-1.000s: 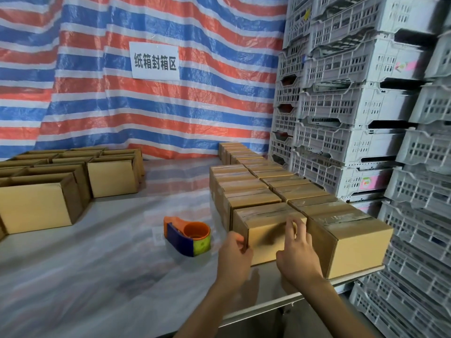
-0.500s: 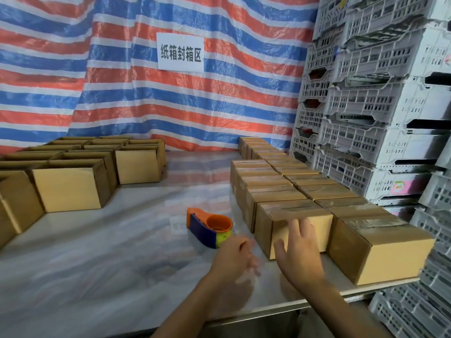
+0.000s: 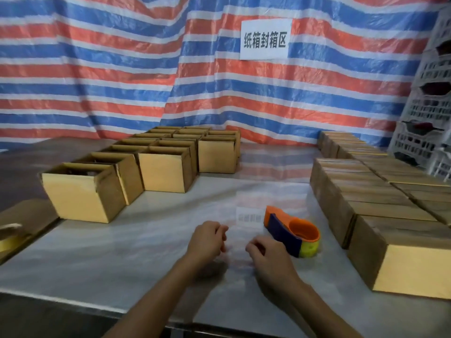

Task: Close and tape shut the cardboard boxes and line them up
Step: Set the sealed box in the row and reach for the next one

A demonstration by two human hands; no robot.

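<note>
Our left hand (image 3: 207, 240) and right hand (image 3: 268, 254) hover loosely curled, grasping nothing, near the table's (image 3: 117, 254) front edge, the tape dispenser (image 3: 292, 234) just beside our right hand. Open cardboard boxes (image 3: 166, 172) cluster back-left; taped boxes (image 3: 380, 211) line the right edge.

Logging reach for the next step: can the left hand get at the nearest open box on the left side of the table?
Probably yes. The left hand holds nothing, and only table surface lies between it and the open box; the tape dispenser sits off to the right.
</note>
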